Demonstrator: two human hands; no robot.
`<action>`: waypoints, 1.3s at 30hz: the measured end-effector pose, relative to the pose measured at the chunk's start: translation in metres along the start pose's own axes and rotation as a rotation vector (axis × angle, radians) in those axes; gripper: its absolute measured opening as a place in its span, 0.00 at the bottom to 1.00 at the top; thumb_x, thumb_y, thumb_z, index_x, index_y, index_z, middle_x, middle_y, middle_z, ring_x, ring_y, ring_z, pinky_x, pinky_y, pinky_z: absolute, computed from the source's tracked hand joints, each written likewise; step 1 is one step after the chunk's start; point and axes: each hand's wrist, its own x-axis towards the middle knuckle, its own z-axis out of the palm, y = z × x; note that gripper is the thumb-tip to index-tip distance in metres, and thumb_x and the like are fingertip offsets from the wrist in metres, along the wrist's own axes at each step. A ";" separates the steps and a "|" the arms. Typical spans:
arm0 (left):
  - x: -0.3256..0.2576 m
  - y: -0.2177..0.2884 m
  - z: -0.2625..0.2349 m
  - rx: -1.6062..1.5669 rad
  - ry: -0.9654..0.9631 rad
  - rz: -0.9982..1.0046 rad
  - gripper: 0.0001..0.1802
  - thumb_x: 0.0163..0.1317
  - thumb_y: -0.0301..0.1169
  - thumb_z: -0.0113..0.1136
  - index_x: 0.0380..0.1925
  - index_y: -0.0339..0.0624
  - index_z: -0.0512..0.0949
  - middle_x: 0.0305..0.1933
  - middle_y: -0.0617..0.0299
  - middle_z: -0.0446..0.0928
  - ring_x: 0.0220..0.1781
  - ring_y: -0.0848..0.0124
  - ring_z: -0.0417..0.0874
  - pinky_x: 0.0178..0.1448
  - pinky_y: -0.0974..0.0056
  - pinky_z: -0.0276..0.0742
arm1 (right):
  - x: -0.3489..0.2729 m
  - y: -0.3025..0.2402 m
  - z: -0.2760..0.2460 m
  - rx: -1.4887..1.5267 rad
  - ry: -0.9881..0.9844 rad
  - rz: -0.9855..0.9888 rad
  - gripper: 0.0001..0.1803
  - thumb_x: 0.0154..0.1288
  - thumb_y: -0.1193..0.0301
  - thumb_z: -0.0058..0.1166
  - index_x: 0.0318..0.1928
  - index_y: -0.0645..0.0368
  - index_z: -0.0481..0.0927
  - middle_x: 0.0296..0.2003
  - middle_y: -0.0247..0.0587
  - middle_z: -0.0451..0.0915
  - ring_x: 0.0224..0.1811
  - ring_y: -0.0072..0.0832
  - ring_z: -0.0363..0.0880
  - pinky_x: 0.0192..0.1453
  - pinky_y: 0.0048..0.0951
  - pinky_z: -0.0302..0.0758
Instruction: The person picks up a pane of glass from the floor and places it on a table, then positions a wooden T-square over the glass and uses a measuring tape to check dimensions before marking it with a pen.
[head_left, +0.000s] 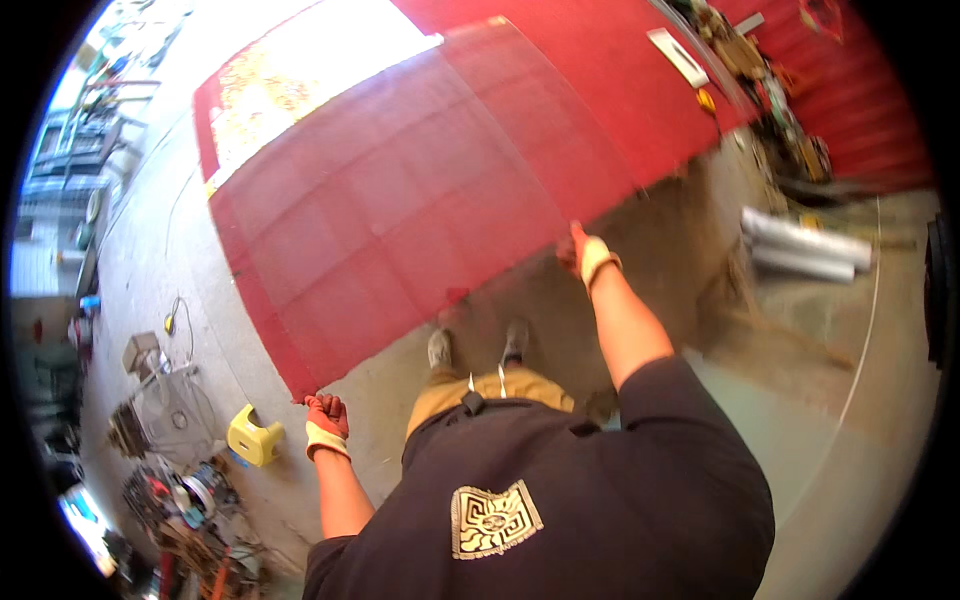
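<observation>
The person stands on a concrete floor (180, 260) holding up a large red metal sheet (400, 200), which hangs in front of the body with its near edge above the shoes (478, 345). The left hand (325, 420), in an orange and white glove, is closed tight on the sheet's near left corner; the right hand (590, 255), gloved the same way, is clamped on the near edge further along to the right. The sheet is wide and looks thin, and both grips sit on one edge only, so most of its spread hangs unsupported beyond the hands; it could bow, swing or twist out of the fingers, and the bare edge could cut if it slides through a glove. A drop would bring the edge down near the feet directly under the sheet. The yellow stool (255, 437) just left of the sheet's near corner, the heap of tools and scrap (170, 490) beyond it, and the pale pipes (805, 245) to the sheet's right are all trip or snag hazards, since the sheet hides much of the floor ahead.
</observation>
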 end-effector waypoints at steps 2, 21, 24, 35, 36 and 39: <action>-0.007 0.001 0.008 -0.022 -0.049 0.006 0.18 0.85 0.38 0.59 0.31 0.67 0.68 0.25 0.75 0.51 0.25 0.75 0.52 0.33 0.69 0.55 | 0.004 -0.006 0.001 -0.083 0.058 0.047 0.29 0.92 0.44 0.47 0.32 0.45 0.61 0.22 0.25 0.58 0.21 0.24 0.51 0.30 0.31 0.55; -0.008 -0.008 -0.006 0.220 0.057 0.021 0.20 0.85 0.60 0.49 0.44 0.58 0.68 0.48 0.69 0.70 0.53 0.69 0.71 0.57 0.56 0.68 | -0.028 0.008 -0.029 -0.111 0.061 0.013 0.35 0.88 0.36 0.49 0.48 0.59 0.84 0.34 0.39 0.87 0.26 0.29 0.80 0.34 0.38 0.80; -0.007 -0.040 0.001 0.119 0.105 0.062 0.47 0.83 0.73 0.41 0.90 0.58 0.61 0.95 0.71 0.59 0.94 0.65 0.60 0.87 0.44 0.66 | -0.051 0.042 -0.070 -0.174 0.049 -0.103 0.34 0.89 0.40 0.46 0.60 0.60 0.86 0.45 0.47 0.93 0.33 0.38 0.89 0.42 0.44 0.86; -0.033 -0.276 0.228 0.674 -0.189 -0.070 0.42 0.81 0.68 0.49 0.80 0.52 0.72 0.85 0.60 0.72 0.86 0.61 0.71 0.85 0.42 0.68 | -0.226 0.156 -0.420 -0.418 0.376 0.624 0.36 0.88 0.39 0.37 0.62 0.48 0.93 0.67 0.33 0.91 0.64 0.31 0.88 0.68 0.51 0.76; -0.039 -0.296 0.252 0.732 -0.227 -0.086 0.42 0.81 0.68 0.49 0.80 0.51 0.72 0.85 0.60 0.73 0.86 0.60 0.72 0.85 0.42 0.69 | -0.231 0.161 -0.443 -0.255 0.472 0.675 0.37 0.88 0.38 0.35 0.64 0.47 0.93 0.70 0.33 0.90 0.64 0.29 0.87 0.69 0.47 0.76; -0.056 -0.346 0.318 0.872 -0.328 -0.100 0.40 0.81 0.66 0.50 0.79 0.51 0.73 0.83 0.58 0.74 0.85 0.59 0.73 0.84 0.42 0.69 | -0.241 0.174 -0.496 -0.060 0.549 0.694 0.38 0.91 0.36 0.33 0.72 0.47 0.85 0.79 0.24 0.81 0.67 0.22 0.84 0.67 0.34 0.74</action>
